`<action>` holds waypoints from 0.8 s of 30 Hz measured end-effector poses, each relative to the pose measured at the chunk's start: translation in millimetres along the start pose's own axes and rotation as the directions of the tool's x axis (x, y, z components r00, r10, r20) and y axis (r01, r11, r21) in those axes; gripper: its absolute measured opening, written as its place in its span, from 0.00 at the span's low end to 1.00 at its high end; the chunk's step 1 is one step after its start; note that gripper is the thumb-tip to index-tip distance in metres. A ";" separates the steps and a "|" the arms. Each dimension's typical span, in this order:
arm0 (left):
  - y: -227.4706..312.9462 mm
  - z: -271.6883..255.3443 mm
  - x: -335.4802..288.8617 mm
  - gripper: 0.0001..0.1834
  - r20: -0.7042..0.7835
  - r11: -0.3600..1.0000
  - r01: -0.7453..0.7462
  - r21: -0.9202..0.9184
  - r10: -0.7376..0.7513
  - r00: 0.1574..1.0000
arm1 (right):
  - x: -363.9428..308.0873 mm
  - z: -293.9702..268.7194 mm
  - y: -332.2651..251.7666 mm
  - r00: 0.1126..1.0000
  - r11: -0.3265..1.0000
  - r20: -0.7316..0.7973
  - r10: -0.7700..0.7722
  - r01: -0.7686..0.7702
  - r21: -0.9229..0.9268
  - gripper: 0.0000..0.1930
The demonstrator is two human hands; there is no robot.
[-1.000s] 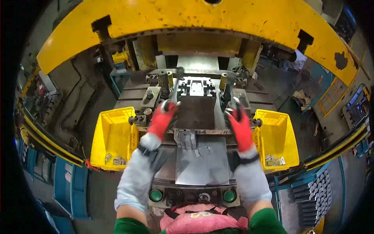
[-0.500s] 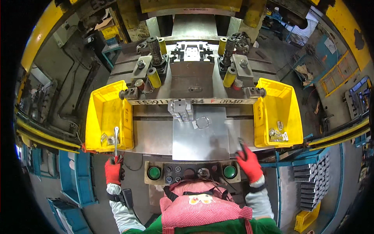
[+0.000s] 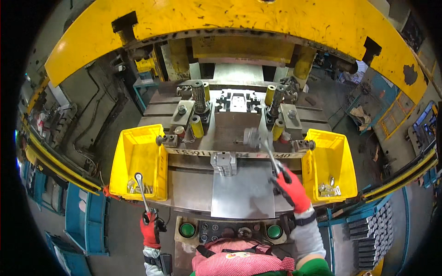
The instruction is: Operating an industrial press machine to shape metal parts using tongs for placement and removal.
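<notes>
Tool w/ round head [image 3: 143,194] in L hand [image 3: 150,229]: red glove, fingers curled round the handle, head up & slanting a bit left, overlapping the L bin [image 3: 162,177] in view; can't tell if it's over the bin or short of it. L hand itself is low, just off the near edge of the press bed [image 3: 189,188], left of the ctrl panel [image 3: 216,232].

R hand [image 3: 293,188], also red-gloved, has fingers wrapped tight round the handle of a 2nd tool [image 3: 272,158], which runs fwd & left twd the die block [image 3: 235,122]. By its far end: a grey pc [image 3: 251,137], badly blurred, in front of the die's dark top; can't tell exact shape or whether it touches the die.

Metal plate [image 3: 241,198] lies on the bed btwn the hands. Stack of silver parts [image 3: 224,164] stands at its far left corner, near the die's front face. Farther back, ctr: brightly lit fixture [image 3: 238,102], flanked by yellow posts [image 3: 197,126].

L bin & R bin [image 3: 329,154] are both yellow, w/ small silver pcs [image 3: 328,189] at their near ends. Ctrl panel has a green button [image 3: 187,230] each end; pink checked apron [image 3: 241,265] below. Big yellow beam [image 3: 230,18] arcs across top.
</notes>
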State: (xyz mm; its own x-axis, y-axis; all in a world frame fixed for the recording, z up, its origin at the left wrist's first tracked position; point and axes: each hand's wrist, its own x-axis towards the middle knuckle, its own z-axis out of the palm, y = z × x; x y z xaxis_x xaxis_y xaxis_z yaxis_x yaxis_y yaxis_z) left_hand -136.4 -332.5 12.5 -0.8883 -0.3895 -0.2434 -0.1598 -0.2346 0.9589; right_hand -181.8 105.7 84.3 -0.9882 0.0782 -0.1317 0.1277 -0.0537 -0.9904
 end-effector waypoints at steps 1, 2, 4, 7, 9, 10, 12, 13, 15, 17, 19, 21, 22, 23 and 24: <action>-2.8 1.6 2.6 0.08 -0.001 1.000 -0.003 -0.030 0.003 1.000 | 19.8 10.2 -14.6 0.996 0.996 -0.029 -0.083 0.083 0.022 0.25; -2.7 5.7 3.8 0.08 0.005 0.998 -0.007 -0.059 0.008 1.000 | 47.1 12.6 -19.9 0.977 0.972 -0.047 -0.209 0.202 -0.119 0.24; 7.1 26.1 3.1 0.08 0.036 1.000 0.004 0.022 -0.005 0.999 | 102.7 16.9 -32.7 0.940 0.905 -0.052 -0.336 0.307 -0.294 0.22; 10.9 33.8 5.7 0.08 0.097 0.999 -0.036 0.037 0.033 0.995 | 166.7 17.7 -43.9 0.945 0.851 -0.074 -0.318 0.250 -0.461 0.21; 4.6 26.1 -0.3 0.08 0.106 0.996 -0.077 0.042 0.072 0.992 | 191.4 22.4 -36.2 0.966 0.856 -0.092 -0.243 0.168 -0.488 0.21; -1.6 16.1 -3.1 0.08 0.078 0.999 -0.049 0.010 0.048 0.996 | 192.1 34.2 -41.0 0.981 0.848 -0.080 -0.174 0.108 -0.518 0.20; -8.9 8.8 -7.7 0.09 -0.007 1.000 0.026 0.015 -0.026 1.000 | 197.3 48.7 -33.2 0.973 0.827 -0.097 -0.209 0.123 -0.548 0.20; -13.6 7.9 -8.6 0.09 -0.038 0.998 0.066 0.015 -0.066 0.997 | 201.3 46.9 -23.7 0.965 0.811 -0.147 -0.216 0.093 -0.578 0.21; -22.8 1.1 -9.1 0.09 -0.055 0.995 0.096 -0.013 -0.097 0.994 | 192.5 63.2 -22.4 0.949 0.782 -0.223 -0.222 0.036 -0.623 0.23; -28.0 1.8 -7.9 0.08 -0.034 0.994 0.104 -0.013 -0.104 0.994 | 191.4 51.8 -34.9 0.977 0.761 -0.131 -0.167 0.043 -0.647 0.21; -36.4 2.8 -6.8 0.08 -0.073 1.000 -0.001 0.016 0.002 0.997 | 184.1 45.1 -48.2 0.989 0.832 -0.058 -0.133 0.079 -0.549 0.21; -45.4 -3.9 -0.5 0.07 -0.133 0.996 -0.085 0.017 0.087 0.987 | 161.6 34.3 -43.0 0.930 0.867 -0.133 -0.344 0.260 -0.425 0.21; -55.5 -14.2 0.5 0.07 -0.175 0.995 -0.102 -0.002 0.100 0.979 | 137.9 32.1 -42.6 0.915 0.897 -0.210 -0.345 0.256 -0.360 0.22; -71.2 -27.4 0.6 0.07 -0.215 0.994 -0.110 -0.021 0.103 0.971 | 118.5 28.7 -41.2 0.897 0.922 -0.288 -0.335 0.249 -0.296 0.24; -79.5 -36.1 5.1 0.07 -0.277 0.985 -0.145 0.099 0.167 0.946 | 107.3 25.2 -42.7 0.900 0.906 -0.279 -0.336 0.228 -0.357 0.25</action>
State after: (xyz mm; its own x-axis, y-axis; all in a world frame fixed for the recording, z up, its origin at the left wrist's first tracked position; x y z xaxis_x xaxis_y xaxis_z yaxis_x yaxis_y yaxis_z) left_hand -112.7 -348.0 -70.2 -0.7477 -0.6547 -0.1107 -0.0712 -0.0868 0.9937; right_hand -295.4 91.3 113.6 -0.9084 0.3657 0.2027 -0.0797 0.3245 -0.9425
